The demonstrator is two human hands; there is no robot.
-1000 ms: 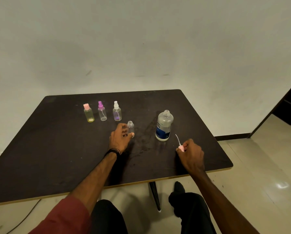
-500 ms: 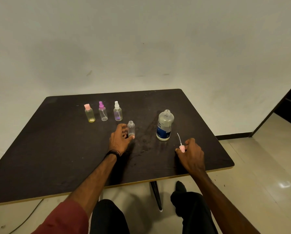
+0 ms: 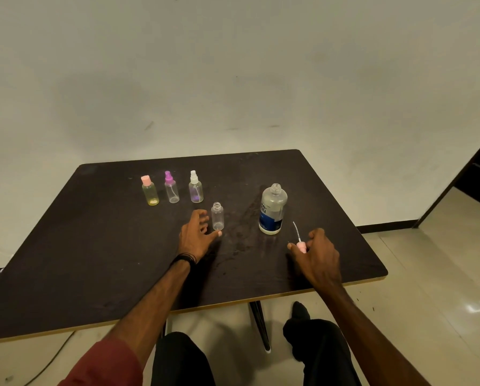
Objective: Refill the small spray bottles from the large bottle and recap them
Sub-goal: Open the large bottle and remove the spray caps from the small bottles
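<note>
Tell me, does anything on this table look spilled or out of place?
Nothing looks spilled. Two bottles stand open: the small clear bottle by the left hand and the large bottle. The right hand holds a pink spray cap.

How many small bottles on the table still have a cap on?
3, in a row at the far left: the pink-capped bottle, the purple-capped bottle and the white-capped bottle. The open small bottle has none.
</note>
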